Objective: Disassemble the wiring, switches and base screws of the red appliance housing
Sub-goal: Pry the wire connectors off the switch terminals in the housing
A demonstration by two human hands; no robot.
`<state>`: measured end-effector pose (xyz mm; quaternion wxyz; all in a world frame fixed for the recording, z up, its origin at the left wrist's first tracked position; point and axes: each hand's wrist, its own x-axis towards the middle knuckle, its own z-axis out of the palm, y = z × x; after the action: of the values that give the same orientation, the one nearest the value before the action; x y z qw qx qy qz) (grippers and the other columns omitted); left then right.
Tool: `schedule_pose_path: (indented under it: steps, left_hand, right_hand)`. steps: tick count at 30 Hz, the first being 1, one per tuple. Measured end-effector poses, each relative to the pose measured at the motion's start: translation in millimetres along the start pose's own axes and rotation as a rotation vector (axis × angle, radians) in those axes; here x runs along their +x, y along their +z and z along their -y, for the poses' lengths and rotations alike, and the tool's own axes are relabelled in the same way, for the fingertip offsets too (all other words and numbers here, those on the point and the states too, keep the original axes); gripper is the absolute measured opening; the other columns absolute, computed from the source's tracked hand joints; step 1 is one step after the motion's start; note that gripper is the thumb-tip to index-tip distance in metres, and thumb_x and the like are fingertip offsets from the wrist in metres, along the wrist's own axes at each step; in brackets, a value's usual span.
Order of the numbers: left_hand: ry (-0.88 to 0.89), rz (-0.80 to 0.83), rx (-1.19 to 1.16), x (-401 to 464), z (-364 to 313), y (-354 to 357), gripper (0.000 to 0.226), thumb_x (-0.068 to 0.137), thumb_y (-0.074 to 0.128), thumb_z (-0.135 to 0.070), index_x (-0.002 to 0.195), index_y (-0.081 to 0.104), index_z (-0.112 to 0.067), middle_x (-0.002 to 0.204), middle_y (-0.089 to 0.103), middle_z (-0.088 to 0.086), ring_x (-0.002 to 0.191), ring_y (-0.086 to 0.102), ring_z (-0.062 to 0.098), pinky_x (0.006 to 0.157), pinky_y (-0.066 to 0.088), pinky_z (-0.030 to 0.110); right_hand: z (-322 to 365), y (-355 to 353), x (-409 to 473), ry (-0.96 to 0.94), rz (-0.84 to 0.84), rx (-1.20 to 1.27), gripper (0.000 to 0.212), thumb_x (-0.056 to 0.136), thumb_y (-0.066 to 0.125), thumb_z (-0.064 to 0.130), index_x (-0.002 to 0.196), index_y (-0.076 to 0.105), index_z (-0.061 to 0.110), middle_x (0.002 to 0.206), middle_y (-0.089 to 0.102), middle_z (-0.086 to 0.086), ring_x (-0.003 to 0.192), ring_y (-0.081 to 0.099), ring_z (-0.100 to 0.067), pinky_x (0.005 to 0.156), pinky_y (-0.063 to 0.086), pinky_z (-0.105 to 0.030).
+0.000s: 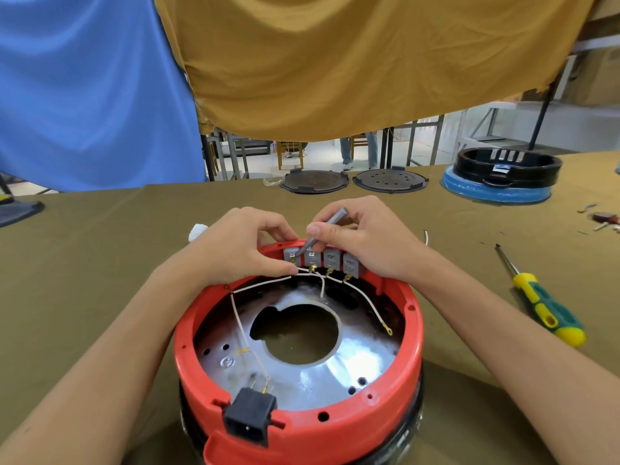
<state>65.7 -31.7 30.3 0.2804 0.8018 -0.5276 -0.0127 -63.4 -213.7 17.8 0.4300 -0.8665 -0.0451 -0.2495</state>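
The red appliance housing (414, 347) stands upside down in front of me, its metal inner plate (355, 360) exposed. Several grey switches (330, 258) sit in a row on its far wall, with white wires (265, 283) running from their brass terminals. My left hand (241, 245) pinches a white wire at the leftmost switch. My right hand (365, 236) grips a small grey tool (323, 228), its tip on the top of the leftmost switch. A black power socket (248, 419) sits on the near rim.
A yellow and green screwdriver (540, 302) lies on the olive table cloth (100, 246) to the right. Two black round lids (315, 182) and a blue and black housing (500, 177) stand at the table's far edge. Small loose parts (604, 220) lie far right.
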Motion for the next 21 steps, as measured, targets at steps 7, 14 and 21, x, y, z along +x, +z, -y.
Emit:
schedule_pose_path:
  steps: [7, 14, 21]
  left_hand:
    - [0.004, 0.005, -0.028, 1.3, 1.4, 1.1, 0.030, 0.068, 0.089, -0.035, 0.093, 0.072, -0.034, 0.087, 0.071, -0.024, 0.076, 0.071, 0.005, 0.082, 0.058, 0.039]
    - [0.012, 0.003, -0.043, 1.2, 2.9, 2.1, 0.031, 0.068, 0.089, -0.033, 0.093, 0.071, -0.034, 0.088, 0.071, -0.024, 0.076, 0.072, 0.007, 0.083, 0.057, 0.042]
    - [0.019, 0.005, -0.043, 1.0, 3.5, 2.1, 0.031, 0.069, 0.088, -0.033, 0.093, 0.070, -0.035, 0.089, 0.070, -0.024, 0.077, 0.071, 0.006, 0.081, 0.058, 0.039]
  right_hand:
    - [0.2, -0.1, 2.3, 0.072, 0.019, 0.055, 0.019, 0.096, 0.066, 0.026, 0.091, 0.074, 0.009, 0.075, 0.076, -0.003, 0.070, 0.068, -0.007, 0.074, 0.051, -0.019]
    - [0.6, 0.8, 0.2, 0.009, -0.019, 0.036, 0.015, 0.094, 0.070, 0.023, 0.089, 0.073, 0.010, 0.074, 0.076, -0.002, 0.072, 0.073, -0.011, 0.076, 0.056, -0.025]
    - [-1.0, 0.5, 0.9, 0.014, -0.011, 0.053, 0.014, 0.094, 0.069, 0.021, 0.088, 0.073, 0.009, 0.074, 0.076, -0.002, 0.073, 0.073, -0.011, 0.074, 0.054, -0.019]
